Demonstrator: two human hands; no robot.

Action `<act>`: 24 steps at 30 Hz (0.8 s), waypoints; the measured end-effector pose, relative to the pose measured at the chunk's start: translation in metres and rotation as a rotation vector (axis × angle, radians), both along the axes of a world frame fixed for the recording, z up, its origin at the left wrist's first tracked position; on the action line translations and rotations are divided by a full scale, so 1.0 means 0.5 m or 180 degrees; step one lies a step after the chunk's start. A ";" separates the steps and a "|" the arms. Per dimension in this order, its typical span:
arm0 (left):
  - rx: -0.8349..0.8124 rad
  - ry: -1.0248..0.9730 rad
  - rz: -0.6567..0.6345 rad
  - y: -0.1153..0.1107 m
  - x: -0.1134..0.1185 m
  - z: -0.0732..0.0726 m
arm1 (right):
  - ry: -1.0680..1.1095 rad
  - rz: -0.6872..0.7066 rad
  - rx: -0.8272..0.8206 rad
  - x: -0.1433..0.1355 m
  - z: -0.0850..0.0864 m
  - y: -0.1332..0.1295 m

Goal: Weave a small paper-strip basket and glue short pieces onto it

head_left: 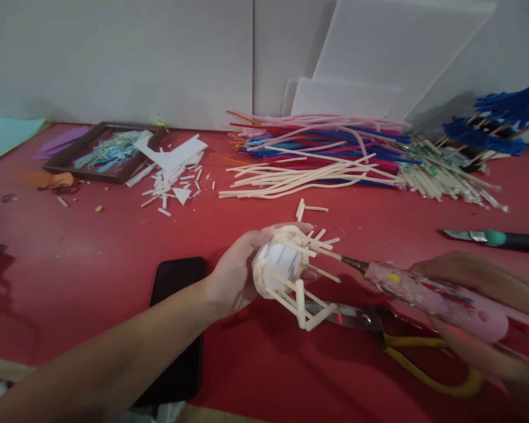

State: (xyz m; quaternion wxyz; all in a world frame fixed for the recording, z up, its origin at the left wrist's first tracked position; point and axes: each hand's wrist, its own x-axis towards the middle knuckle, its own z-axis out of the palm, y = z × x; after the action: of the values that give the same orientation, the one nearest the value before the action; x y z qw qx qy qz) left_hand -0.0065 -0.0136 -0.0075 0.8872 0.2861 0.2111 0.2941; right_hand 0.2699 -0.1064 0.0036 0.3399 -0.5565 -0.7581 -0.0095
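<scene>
My left hand [238, 267] is wrapped round a small white craft piece [280, 262] edged with cream cord, from which several cream sticks point to the right. My right hand [476, 305] grips a pink glue gun [436, 296] with a yellow dot on its side. The gun's dark nozzle points left at the sticks, close to the upper ones; whether it touches them I cannot tell. Below the gun, scissors [392, 341] with yellow handles lie on the red table [264, 376], their blades partly behind the sticks.
A black phone [180, 341] lies under my left forearm. Pink, blue and cream stems [317, 153] are piled at the back. White scraps [174, 164] and a brown frame [53, 167] are at the back left. A cutter knife [498, 238] is at the right.
</scene>
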 end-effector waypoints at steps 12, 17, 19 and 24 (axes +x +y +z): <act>0.0105 0.0123 0.0086 0.002 0.002 -0.007 | 0.0166 -0.0320 -0.0133 -0.015 0.001 -0.010; 0.0110 0.0056 0.0132 0.002 0.001 -0.005 | 0.0176 -0.0095 -0.0278 -0.012 0.004 -0.008; 0.0106 0.0001 0.0132 0.002 0.001 -0.004 | 0.0230 -0.0038 -0.0303 -0.012 0.003 -0.008; 0.0101 -0.0084 0.0120 0.003 0.004 -0.003 | 0.0366 -0.0352 -0.0324 -0.025 0.005 -0.011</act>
State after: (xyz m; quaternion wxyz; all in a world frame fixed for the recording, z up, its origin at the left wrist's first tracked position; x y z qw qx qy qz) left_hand -0.0047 -0.0123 -0.0091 0.8796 0.2922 0.2000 0.3178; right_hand 0.2576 -0.1119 0.0060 0.3531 -0.6137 -0.7049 0.0422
